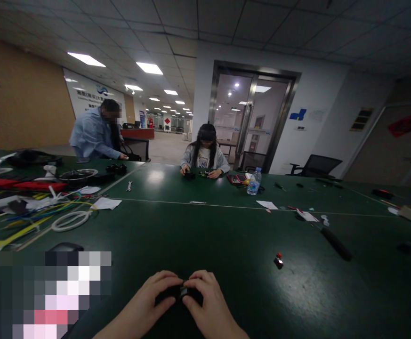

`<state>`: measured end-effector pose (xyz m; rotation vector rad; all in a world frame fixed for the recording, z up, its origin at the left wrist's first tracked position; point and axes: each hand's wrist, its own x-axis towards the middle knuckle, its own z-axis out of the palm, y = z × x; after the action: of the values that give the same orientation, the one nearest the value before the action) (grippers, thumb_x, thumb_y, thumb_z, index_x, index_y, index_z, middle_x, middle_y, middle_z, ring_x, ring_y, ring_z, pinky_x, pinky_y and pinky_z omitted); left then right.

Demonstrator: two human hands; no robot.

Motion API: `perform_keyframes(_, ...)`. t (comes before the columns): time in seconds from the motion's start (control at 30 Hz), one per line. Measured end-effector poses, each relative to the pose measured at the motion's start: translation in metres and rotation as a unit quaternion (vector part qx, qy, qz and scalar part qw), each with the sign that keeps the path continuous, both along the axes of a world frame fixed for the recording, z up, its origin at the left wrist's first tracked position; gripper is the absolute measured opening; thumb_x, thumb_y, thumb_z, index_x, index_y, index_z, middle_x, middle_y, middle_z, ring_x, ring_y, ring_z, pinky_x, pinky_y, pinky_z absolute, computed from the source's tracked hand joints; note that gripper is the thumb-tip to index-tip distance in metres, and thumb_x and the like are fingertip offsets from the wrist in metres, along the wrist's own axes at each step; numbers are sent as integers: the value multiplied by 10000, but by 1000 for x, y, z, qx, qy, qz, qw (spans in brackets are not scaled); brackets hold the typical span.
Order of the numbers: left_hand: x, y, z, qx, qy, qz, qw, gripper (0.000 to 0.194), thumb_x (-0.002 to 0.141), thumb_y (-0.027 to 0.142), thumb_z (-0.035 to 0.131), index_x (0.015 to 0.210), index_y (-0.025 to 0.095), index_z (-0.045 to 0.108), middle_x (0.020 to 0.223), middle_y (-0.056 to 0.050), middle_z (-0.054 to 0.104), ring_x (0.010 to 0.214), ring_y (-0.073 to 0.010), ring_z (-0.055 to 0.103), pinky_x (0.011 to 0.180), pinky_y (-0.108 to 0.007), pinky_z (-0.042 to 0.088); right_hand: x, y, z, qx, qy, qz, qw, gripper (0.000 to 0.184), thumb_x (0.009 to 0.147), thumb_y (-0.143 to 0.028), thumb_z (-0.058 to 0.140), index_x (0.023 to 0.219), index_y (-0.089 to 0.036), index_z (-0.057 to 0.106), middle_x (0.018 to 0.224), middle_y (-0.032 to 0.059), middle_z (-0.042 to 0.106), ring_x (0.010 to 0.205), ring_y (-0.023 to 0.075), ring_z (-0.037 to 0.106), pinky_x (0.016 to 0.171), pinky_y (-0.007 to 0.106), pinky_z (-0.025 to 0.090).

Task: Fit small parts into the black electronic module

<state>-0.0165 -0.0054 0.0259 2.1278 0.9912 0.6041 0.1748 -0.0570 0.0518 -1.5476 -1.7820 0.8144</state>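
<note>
Low in the middle of the view, my left hand (158,294) and my right hand (205,296) face each other over the green table (226,240). Between their fingertips is a small black object (184,291) with a paler patch at its centre; its kind is not clear. Thumbs and fingers of both hands are closed on it from either side, covering most of its surface. To the right of my hands lies a small red and black part (279,260).
Cables (71,220), papers and tools crowd the left. A wrench (129,186) lies further back. A water bottle (253,181) stands near a seated person (205,153) handling small parts. Another person (92,132) leans over the table. A black-handled tool (335,244) is right.
</note>
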Motion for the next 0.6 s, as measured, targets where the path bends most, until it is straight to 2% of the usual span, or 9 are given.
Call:
perform_keyframes(0.23,-1,1,-1,18,0,-4,1000,370,778,157,540,1071,371,610,1121,8,599,1061,-224,549,937,-387,436,0,2,-5,7,0,0,1000,262,739,-206,594,973,-303,660,1021,11,577,989,199,509,855,309,392)
perform_keyframes(0.6,-1,2,-6,34,11,-12,999,315,793,189,520,1031,366,626,1125,5,591,1056,-220,549,931,-387,446,-1,2,-5,6,7,-12,1000,263,714,-184,591,954,-283,638,1020,8,574,988,193,512,845,297,391)
